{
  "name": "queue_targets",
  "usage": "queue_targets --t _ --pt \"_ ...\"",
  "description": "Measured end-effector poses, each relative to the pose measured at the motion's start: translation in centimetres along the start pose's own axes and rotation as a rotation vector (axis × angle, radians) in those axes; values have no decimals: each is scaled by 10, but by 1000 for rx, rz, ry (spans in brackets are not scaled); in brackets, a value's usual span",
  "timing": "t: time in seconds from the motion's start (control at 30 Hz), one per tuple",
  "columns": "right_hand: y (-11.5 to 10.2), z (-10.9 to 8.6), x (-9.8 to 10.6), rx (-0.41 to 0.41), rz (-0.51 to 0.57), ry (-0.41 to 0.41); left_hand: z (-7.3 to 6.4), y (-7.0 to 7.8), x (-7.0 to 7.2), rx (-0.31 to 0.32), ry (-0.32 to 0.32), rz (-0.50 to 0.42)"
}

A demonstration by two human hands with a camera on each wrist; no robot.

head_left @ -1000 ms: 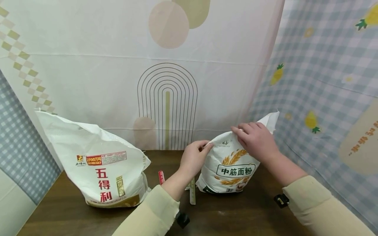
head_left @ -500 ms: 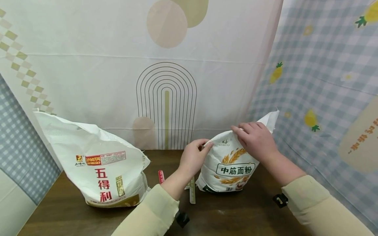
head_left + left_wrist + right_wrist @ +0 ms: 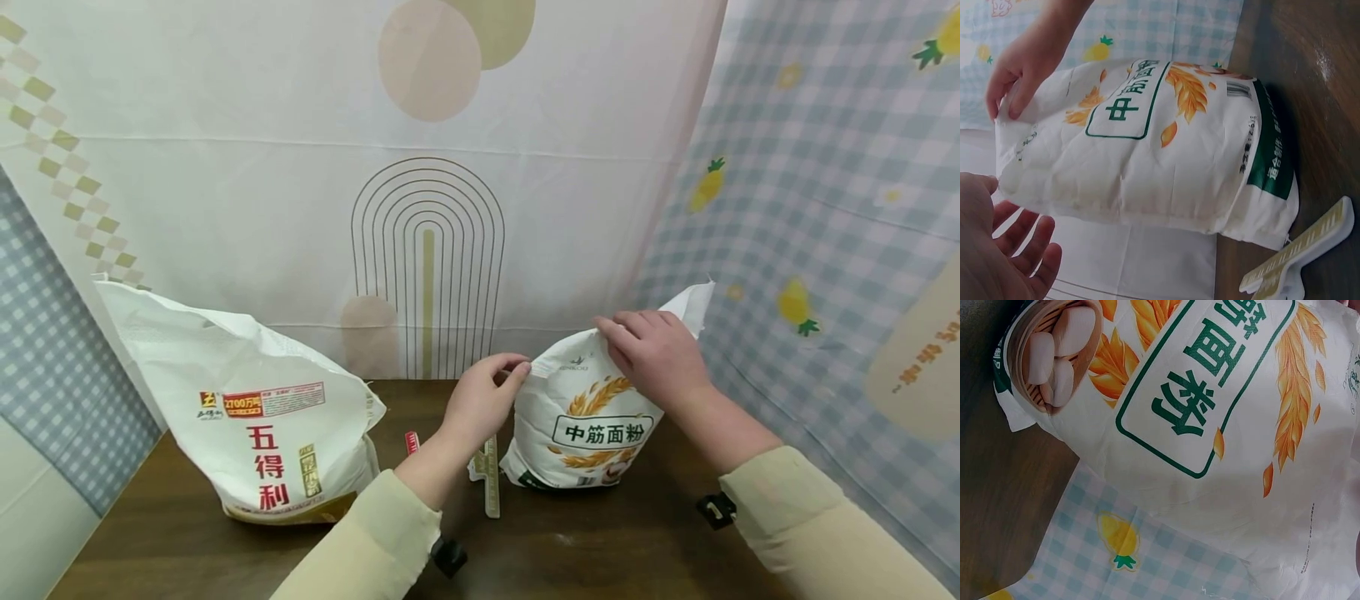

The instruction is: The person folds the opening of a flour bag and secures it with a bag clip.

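Note:
A small white flour bag (image 3: 592, 417) with a wheat print and a green-framed label stands upright on the brown table (image 3: 187, 542). My right hand (image 3: 652, 354) lies over its folded top, and in the left wrist view this right hand (image 3: 1022, 69) curls its fingers round the top edge. My left hand (image 3: 483, 400) is at the bag's upper left corner. In the left wrist view its fingers (image 3: 1029, 244) are spread and relaxed behind that corner, with only the thumb near the bag (image 3: 1147, 156). The right wrist view is filled by the bag's front (image 3: 1210, 425).
A larger white flour bag (image 3: 255, 417) with red characters leans at the left. A red clip (image 3: 411, 442) and a long beige sealing clip (image 3: 489, 479) lie on the table between the bags; the beige clip (image 3: 1300, 253) is by the small bag's base. Patterned cloths hang behind and to the right.
My left hand has slid a little left and loosened from the bag's corner, which it gripped before. The right hand stays on the bag's top.

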State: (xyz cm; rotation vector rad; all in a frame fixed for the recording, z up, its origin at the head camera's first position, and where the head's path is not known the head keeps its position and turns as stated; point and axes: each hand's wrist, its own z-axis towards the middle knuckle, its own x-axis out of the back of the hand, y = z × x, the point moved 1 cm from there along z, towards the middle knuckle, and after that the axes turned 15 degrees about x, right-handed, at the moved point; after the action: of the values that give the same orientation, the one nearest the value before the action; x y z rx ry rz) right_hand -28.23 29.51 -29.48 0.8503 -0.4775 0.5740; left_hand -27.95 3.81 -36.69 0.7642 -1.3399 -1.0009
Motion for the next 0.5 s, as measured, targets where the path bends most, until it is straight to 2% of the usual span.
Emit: queue_targets --t 0.37,0.5 --pt "-1 -1 0 -33 14 -19 -3 -14 12 24 20 67" --pt "0 -2 0 -34 24 12 -4 -19 15 38 8 114"
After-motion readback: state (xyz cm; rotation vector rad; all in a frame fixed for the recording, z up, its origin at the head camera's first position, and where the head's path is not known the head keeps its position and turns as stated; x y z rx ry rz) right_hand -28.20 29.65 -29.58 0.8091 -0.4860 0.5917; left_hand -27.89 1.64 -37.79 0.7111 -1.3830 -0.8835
